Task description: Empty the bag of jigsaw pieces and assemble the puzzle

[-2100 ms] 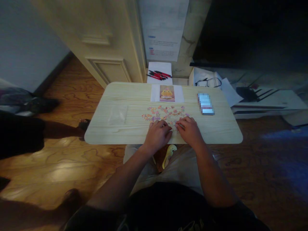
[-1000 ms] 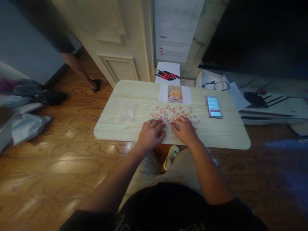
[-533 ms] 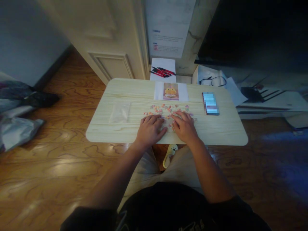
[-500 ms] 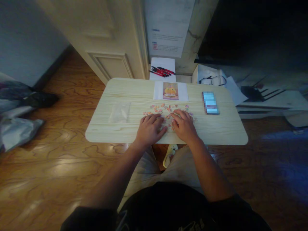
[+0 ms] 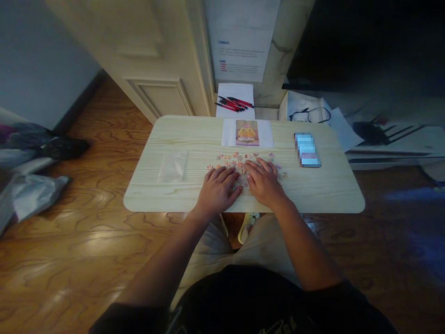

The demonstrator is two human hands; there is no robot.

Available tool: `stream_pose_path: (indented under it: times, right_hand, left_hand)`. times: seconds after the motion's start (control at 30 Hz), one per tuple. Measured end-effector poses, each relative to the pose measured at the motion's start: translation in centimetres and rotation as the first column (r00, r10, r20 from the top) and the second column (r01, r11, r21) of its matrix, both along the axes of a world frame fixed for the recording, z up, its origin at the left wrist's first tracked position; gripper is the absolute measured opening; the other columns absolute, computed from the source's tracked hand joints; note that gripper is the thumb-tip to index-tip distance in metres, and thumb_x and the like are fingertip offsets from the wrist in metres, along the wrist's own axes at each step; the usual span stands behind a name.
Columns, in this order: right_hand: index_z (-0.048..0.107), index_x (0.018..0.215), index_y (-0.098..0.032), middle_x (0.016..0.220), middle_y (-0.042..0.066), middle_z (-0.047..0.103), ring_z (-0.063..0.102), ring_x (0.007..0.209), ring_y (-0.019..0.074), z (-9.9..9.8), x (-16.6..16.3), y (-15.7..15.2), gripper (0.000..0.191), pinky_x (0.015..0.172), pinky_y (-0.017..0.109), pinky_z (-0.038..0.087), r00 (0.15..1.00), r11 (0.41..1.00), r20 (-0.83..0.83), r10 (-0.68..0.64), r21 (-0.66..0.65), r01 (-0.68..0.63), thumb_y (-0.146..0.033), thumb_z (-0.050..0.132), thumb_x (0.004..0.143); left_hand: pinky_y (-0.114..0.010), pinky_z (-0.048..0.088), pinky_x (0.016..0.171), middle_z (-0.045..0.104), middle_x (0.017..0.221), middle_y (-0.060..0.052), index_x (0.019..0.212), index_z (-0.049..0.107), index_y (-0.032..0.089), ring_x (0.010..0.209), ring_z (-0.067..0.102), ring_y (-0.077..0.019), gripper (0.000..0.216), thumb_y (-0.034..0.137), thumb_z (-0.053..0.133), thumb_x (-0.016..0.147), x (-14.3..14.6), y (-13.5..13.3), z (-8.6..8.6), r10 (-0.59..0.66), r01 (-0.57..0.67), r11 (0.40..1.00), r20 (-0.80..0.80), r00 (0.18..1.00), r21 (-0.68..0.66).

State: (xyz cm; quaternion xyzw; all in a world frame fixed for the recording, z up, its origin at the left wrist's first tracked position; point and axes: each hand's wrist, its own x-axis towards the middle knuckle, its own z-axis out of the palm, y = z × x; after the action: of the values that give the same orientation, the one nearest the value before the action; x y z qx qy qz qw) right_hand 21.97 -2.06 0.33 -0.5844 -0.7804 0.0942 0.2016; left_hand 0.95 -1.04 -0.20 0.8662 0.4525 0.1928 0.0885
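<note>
Small jigsaw puzzle pieces (image 5: pixel 237 157), mostly orange and pink, lie scattered on the pale wooden table (image 5: pixel 153 195). My left hand (image 5: pixel 218 186) rests flat at the near left of the pieces, fingers stretched forward, thumb pointing right. Across from it, my right hand (image 5: pixel 264 182) lies over the right part of the pieces with its fingers spread and touching some of them. Some pieces are hidden beneath the fingers. Behind them is a white sheet with a printed picture (image 5: pixel 247 133) of a yellow figure.
A clear plastic bag (image 5: pixel 173 167) lies on the table's left side, and a phone (image 5: pixel 308 150) with a lit screen on its right. Beyond the far edge, several red and black pens (image 5: pixel 234 104) rest on white paper. Eyeglasses (image 5: pixel 311 114) lie at the back right.
The right hand's fingers have shifted slightly left and forward among the pieces. The left hand stays nearly in place. The whole view has moved a little.
</note>
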Motion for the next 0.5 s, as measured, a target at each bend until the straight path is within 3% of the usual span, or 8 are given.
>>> stream_pose_path:
  times: [0.27,0.5]
  right_hand:
    - [0.061,0.142,-0.026,0.156,0.007,0.055,0.036,0.15,0.0328,-0.2,0.4,-0.3,0.04,0.122,0.059,0.02,0.998,1.0,0.066,-0.024,-0.016,0.025,-0.031,0.045,0.106]
    - [0.064,0.139,-0.024,0.156,0.008,0.055,0.039,0.145,0.0327,0.8,0.8,-0.2,0.039,0.121,0.056,0.023,0.994,0.997,0.088,-0.07,-0.006,0.071,-0.034,0.047,0.106]
  left_hand:
    - [-0.058,0.032,0.12,0.055,0.155,-0.008,0.146,0.057,0.026,0.143,0.047,-0.0347,0.054,0.052,0.057,0.098,0.7,0.8,0.4,0.029,-0.029,1.0,-0.004,1.0,0.008]
    - [-0.052,0.037,0.117,0.063,0.145,-0.008,0.133,0.066,0.024,0.133,0.054,-0.0315,0.045,0.051,0.056,0.099,0.4,0.7,0.1,0.029,-0.03,0.999,0.042,0.999,0.03]
